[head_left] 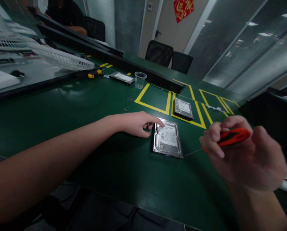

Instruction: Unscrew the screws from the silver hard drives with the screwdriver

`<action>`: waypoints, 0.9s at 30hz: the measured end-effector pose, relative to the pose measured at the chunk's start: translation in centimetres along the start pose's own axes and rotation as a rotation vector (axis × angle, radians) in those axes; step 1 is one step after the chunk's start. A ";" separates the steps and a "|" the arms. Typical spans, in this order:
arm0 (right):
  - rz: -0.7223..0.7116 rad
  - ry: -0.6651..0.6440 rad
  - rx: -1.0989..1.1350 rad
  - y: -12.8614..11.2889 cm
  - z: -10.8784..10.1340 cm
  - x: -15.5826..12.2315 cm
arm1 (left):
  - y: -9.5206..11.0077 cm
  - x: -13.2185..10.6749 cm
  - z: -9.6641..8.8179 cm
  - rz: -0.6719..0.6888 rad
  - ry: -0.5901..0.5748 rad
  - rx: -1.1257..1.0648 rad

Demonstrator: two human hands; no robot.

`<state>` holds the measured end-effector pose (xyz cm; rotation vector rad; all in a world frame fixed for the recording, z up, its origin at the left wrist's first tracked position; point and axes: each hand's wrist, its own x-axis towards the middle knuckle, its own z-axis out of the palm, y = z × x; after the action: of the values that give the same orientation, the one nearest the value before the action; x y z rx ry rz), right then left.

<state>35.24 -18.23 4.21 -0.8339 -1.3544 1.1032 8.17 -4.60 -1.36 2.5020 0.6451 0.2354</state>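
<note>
A silver hard drive [167, 138] with a white label lies flat on the green table in front of me. My left hand [138, 123] reaches in from the left; its index finger is stretched over the label and its thumb is apart by the drive's left edge. At the right, my right hand [246, 157] is closed around a screwdriver with an orange and black handle [234, 136]. The thin shaft points left, its tip at the drive's lower right corner; whether it sits in a screw I cannot tell.
Another hard drive [183, 109] lies inside a yellow taped box. Farther back are a third drive [122, 77], a clear plastic cup [140, 80] and a yellow-black tool [94, 74]. Several tiny screws [126, 109] lie beyond my left hand. A person [66, 16] sits at the far left.
</note>
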 end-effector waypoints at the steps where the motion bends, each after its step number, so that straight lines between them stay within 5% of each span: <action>1: -0.001 -0.009 -0.004 0.0 0.0 0.1 | 0.0 0.0 0.0 -0.002 -0.001 0.000; 15: 0.023 -0.051 -0.077 0.9 -0.1 0.0 | 0.1 0.0 -0.1 -0.002 0.000 0.006; 25: -0.141 0.006 -0.040 -0.9 -0.6 -0.4 | 0.1 -0.2 -0.3 0.006 -0.025 -0.004; 27: -0.213 0.068 -0.208 -1.0 -1.0 -0.6 | 0.2 -0.3 -0.5 0.007 -0.014 -0.020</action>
<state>36.37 -18.95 4.85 -0.8469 -1.4800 0.7715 7.89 -4.65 -0.86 2.4849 0.6252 0.2260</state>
